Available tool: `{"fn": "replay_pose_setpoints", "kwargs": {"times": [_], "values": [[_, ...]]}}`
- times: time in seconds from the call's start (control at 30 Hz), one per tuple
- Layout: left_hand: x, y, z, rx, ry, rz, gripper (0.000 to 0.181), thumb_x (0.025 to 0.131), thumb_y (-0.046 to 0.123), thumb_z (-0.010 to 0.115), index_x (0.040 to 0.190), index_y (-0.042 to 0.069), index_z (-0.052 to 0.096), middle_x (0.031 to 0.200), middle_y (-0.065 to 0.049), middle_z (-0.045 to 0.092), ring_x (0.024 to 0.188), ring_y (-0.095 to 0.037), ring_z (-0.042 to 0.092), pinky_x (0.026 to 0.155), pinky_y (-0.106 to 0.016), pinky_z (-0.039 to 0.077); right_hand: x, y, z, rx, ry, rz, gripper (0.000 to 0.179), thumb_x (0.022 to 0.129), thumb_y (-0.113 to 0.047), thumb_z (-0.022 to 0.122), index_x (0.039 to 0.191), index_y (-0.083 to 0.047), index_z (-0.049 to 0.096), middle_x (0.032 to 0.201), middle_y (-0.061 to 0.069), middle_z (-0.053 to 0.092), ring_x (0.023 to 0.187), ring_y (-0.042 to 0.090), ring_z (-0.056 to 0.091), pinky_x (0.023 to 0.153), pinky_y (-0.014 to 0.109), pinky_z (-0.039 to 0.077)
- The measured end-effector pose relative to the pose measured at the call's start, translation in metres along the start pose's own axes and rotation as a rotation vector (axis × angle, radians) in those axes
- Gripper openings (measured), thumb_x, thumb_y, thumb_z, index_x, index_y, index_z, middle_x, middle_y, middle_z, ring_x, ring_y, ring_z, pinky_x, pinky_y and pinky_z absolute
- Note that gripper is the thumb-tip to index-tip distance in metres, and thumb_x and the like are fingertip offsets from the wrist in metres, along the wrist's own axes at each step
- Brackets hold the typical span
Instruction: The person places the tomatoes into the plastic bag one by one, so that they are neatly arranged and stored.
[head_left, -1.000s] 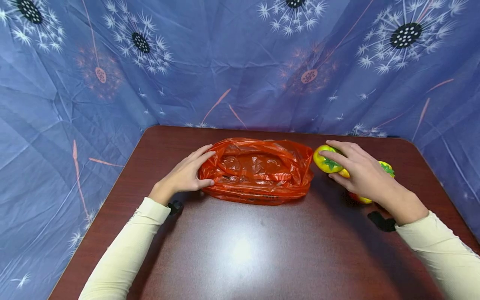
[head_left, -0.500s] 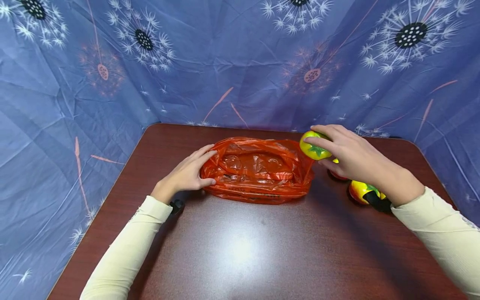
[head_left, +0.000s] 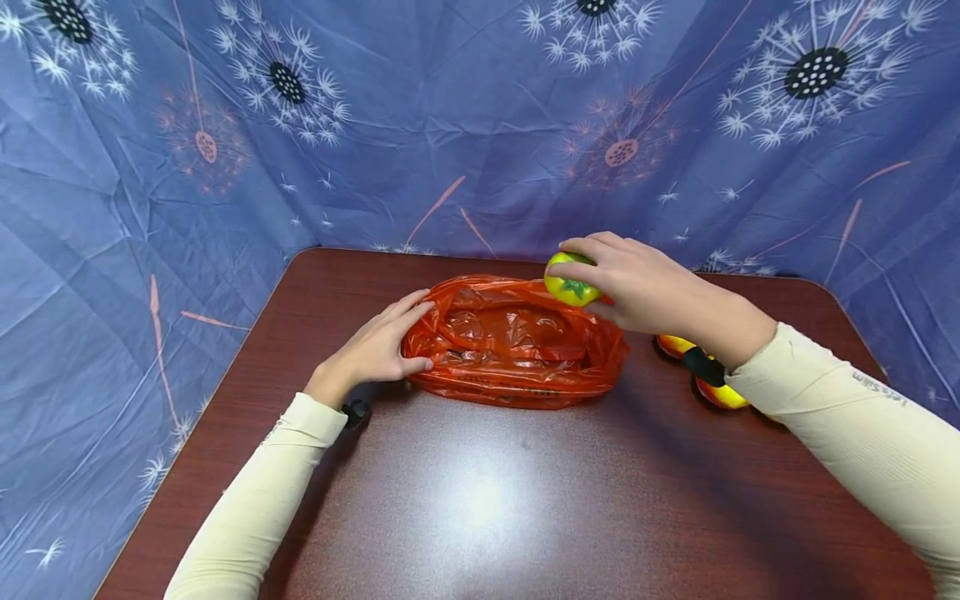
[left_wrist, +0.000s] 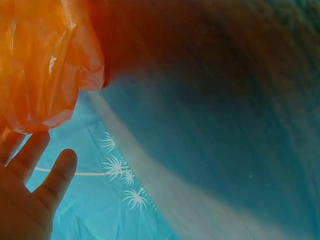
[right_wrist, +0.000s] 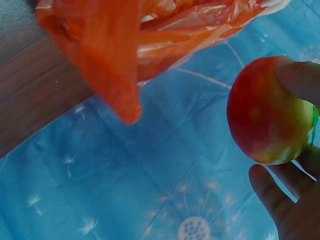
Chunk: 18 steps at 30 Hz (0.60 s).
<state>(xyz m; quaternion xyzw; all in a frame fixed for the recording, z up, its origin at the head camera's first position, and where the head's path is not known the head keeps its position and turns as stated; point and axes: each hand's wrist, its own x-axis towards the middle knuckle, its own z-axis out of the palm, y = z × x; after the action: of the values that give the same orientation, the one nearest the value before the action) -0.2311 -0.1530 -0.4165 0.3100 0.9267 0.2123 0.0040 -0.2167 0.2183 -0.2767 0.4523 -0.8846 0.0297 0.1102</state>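
Note:
An orange-red plastic bag (head_left: 517, 390) lies on the table with its mouth spread upward. My left hand (head_left: 375, 346) rests at the bag's left end, thumb apart from the fairly straight fingers. In the left wrist view, those fingertips (left_wrist: 39, 142) touch the bag's edge. My right hand (head_left: 645, 287) holds a round fruit (head_left: 573, 290) above the bag's far right rim. It looks yellow-green with a green star-shaped leaf top in the head view; the right wrist view shows its red underside (right_wrist: 260, 110) between thumb and fingers. The palm hides part of it.
Right of the bag lie red-and-yellow fruits (head_left: 722, 394), partly covered by the right forearm and a black wrist strap (head_left: 703, 367). The dark brown table (head_left: 420, 500) backs onto a blue cloth (head_left: 390, 125) with dandelion prints.
My right hand has lifted the round fruit and carried it leftward from the other fruits to over the bag's right part. The left hand has stayed at the bag's left end.

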Motion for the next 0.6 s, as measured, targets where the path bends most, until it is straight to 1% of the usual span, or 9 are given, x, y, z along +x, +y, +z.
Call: {"fn": "replay_pose_setpoints", "kwargs": {"times": [0.13, 0.3, 0.43, 0.6], "values": [[0.001, 0.001, 0.001, 0.007, 0.001, 0.000, 0.091, 0.079, 0.039, 0.078, 0.152, 0.004, 0.037, 0.164, -0.013, 0.026, 0.149, -0.034, 0.031, 0.120, -0.051, 0.031, 0.013, -0.003, 0.008, 0.014, -0.042, -0.007, 0.060, 0.076, -0.008, 0.083, 0.130, -0.021, 0.059, 0.136, 0.016, 0.056, 0.121, 0.037, 0.055, 0.091, 0.053, 0.053], [0.002, 0.003, 0.003, 0.005, -0.003, 0.002, 0.092, 0.079, 0.041, 0.077, 0.152, 0.003, 0.036, 0.164, -0.012, 0.025, 0.149, -0.033, 0.030, 0.120, -0.050, 0.030, 0.030, -0.009, 0.022, 0.039, -0.093, -0.015, 0.060, 0.078, -0.012, 0.083, 0.132, -0.020, 0.059, 0.138, 0.015, 0.056, 0.122, 0.036, 0.054, 0.096, 0.052, 0.052], [0.003, 0.005, 0.004, 0.008, 0.004, -0.003, 0.093, 0.079, 0.041, 0.077, 0.152, 0.002, 0.035, 0.163, -0.013, 0.026, 0.149, -0.034, 0.031, 0.121, -0.050, 0.030, 0.044, -0.013, 0.034, 0.066, -0.113, -0.019, 0.059, 0.081, -0.015, 0.081, 0.135, -0.020, 0.057, 0.139, 0.015, 0.055, 0.124, 0.036, 0.054, 0.098, 0.051, 0.052], [0.004, 0.007, 0.006, 0.012, -0.005, -0.012, 0.096, 0.079, 0.041, 0.076, 0.154, 0.001, 0.031, 0.164, -0.014, 0.024, 0.150, -0.034, 0.029, 0.121, -0.049, 0.028, 0.060, -0.016, 0.049, 0.106, -0.149, 0.006, 0.060, 0.082, -0.014, 0.080, 0.136, -0.021, 0.056, 0.143, 0.014, 0.053, 0.127, 0.034, 0.052, 0.101, 0.050, 0.050]]}}
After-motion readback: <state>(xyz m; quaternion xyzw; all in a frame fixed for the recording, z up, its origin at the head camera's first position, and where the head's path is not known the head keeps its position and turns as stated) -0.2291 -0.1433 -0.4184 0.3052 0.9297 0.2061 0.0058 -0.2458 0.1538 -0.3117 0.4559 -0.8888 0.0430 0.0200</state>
